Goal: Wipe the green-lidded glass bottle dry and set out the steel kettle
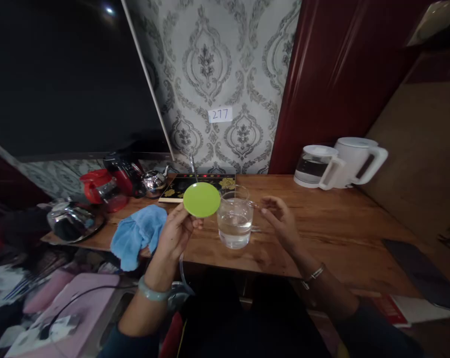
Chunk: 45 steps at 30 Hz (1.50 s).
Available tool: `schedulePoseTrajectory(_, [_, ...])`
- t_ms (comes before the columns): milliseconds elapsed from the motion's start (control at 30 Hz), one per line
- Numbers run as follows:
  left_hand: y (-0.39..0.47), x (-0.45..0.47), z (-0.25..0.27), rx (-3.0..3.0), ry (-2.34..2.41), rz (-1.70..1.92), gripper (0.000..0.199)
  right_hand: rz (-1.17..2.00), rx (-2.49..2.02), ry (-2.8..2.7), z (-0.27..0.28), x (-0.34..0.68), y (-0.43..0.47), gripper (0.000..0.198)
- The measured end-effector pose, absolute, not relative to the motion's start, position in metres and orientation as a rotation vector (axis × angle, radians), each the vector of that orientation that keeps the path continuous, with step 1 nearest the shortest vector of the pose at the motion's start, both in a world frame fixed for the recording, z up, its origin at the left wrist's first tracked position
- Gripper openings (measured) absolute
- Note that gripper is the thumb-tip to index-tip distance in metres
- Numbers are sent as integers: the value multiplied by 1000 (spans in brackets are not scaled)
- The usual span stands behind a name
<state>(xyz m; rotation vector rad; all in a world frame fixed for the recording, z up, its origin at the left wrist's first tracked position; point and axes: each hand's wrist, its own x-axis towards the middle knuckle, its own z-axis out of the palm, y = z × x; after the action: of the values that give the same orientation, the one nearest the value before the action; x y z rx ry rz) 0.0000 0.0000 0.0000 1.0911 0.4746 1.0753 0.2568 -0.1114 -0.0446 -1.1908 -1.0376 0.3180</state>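
Note:
My left hand (pixel 176 229) pinches a round lime-green lid (pixel 201 200), tilted so its flat face shows, just left of a clear glass jug (pixel 235 221). The jug stands upright on the wooden table (pixel 322 219), uncovered and partly filled with clear liquid. My right hand (pixel 280 219) is at the jug's right side, by its clear handle, thumb and forefinger apart and fingers loosely bent. Whether the fingertips touch the handle is hard to make out. A crumpled blue cloth (pixel 139 233) lies left of my left hand.
Behind the jug is a black cooktop (pixel 176 185) with a thin spout over it. Metal kettles (pixel 69 221) and a red-lidded jug (pixel 105 191) stand left. Right are a white-handled glass jug (pixel 314 166), a white kettle (pixel 355 159) and a dark flat slab (pixel 418 271).

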Motion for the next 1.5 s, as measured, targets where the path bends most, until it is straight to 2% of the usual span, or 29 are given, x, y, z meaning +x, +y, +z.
schedulePoseTrajectory(67, [-1,11,7,1090,436,1025,27,78,-1213,-1141,-34,253,-115,32])
schedulePoseTrajectory(167, [-2,27,17,1080,381,957,26,-98,-1185,-1413,-14,245,-118,41])
schedulePoseTrajectory(333, [-3,47,27,1077,355,868,24,-200,-1163,-1704,15,238,-102,83])
schedulePoseTrajectory(400, [-5,53,28,1088,358,841,25,-213,-1162,-1747,21,238,-91,90])
schedulePoseTrajectory(500, [-9,60,28,1081,350,829,30,-197,-1150,-1803,25,238,-75,85])
schedulePoseTrajectory(700, [-12,61,27,1186,411,809,44,-180,-1145,-1755,21,237,-55,56])
schedulePoseTrajectory(800, [-7,51,21,1241,486,879,51,-181,-1192,-1710,17,242,-49,50])
schedulePoseTrajectory(1200, [-7,22,-14,1280,655,1096,37,-256,-1230,-1762,9,245,-42,39])
schedulePoseTrajectory(1367, [-8,23,-19,1392,662,1079,34,-274,-1236,-1769,10,245,-45,39])
schedulePoseTrajectory(1500, [-12,29,-18,1569,738,1302,23,-262,-1229,-1753,9,244,-45,38])
